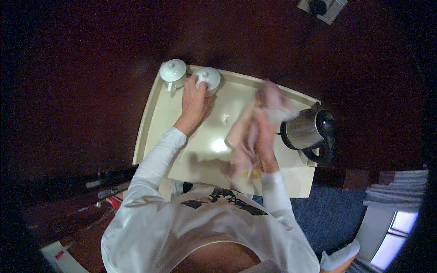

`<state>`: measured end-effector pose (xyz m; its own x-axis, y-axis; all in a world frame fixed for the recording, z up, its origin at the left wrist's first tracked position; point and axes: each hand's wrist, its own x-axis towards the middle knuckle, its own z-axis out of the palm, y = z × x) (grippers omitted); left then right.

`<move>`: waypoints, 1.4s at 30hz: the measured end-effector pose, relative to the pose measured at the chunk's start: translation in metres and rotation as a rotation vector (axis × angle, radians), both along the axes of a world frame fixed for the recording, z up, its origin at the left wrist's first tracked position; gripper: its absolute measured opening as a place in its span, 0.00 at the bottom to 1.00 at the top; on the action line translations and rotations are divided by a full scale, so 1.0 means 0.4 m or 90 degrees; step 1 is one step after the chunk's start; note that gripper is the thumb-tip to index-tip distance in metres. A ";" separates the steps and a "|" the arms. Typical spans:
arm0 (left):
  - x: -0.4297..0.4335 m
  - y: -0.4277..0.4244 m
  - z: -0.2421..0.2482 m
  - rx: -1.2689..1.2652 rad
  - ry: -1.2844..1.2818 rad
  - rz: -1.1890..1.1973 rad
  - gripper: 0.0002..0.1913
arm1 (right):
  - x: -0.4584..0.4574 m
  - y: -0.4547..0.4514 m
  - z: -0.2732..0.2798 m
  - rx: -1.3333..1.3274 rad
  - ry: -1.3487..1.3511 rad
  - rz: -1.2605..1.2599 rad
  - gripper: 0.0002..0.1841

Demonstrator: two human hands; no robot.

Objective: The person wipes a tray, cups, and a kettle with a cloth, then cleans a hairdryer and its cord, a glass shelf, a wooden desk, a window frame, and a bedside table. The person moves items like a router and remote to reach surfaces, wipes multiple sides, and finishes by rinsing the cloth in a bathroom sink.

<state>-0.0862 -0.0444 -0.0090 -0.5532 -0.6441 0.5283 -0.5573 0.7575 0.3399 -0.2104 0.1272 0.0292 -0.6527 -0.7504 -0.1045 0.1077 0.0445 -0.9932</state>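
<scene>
Two white lidded cups stand at the back left of a cream tray (pixel 211 129). My left hand (pixel 195 104) has its fingers on the right-hand lidded cup (pixel 209 77), around its lid and near side; the grip on it is partly hidden. Close by on the left is the other lidded cup (pixel 173 72), its handle towards me. Over the right half of the tray, my right hand (pixel 265 141) holds a crumpled pink cloth (pixel 243 136) with yellow patches, blurred by motion. To the right of the cloth is a steel electric kettle (pixel 302 131) with a black lid and handle.
Around the tray lies a dark red-brown tabletop (pixel 102 85). A pale socket plate (pixel 329 10) with a black plug is at the top right. Below the table's edge are a blue carpet (pixel 329 215) and, at lower right, a bin (pixel 341 256) with a white liner.
</scene>
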 end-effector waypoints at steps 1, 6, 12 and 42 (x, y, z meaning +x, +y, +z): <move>-0.001 -0.002 -0.014 -0.012 0.018 0.010 0.22 | -0.014 -0.062 -0.016 0.097 0.135 0.035 0.20; -0.006 -0.013 -0.064 0.007 0.074 0.010 0.19 | -0.066 -0.313 -0.166 0.176 0.738 0.145 0.14; -0.029 -0.034 -0.073 -0.014 0.072 0.001 0.18 | -0.126 -0.305 -0.280 0.363 0.783 0.036 0.22; -0.468 0.663 0.038 0.750 0.172 -0.507 0.35 | -0.063 0.545 -0.279 0.502 0.781 -0.303 0.20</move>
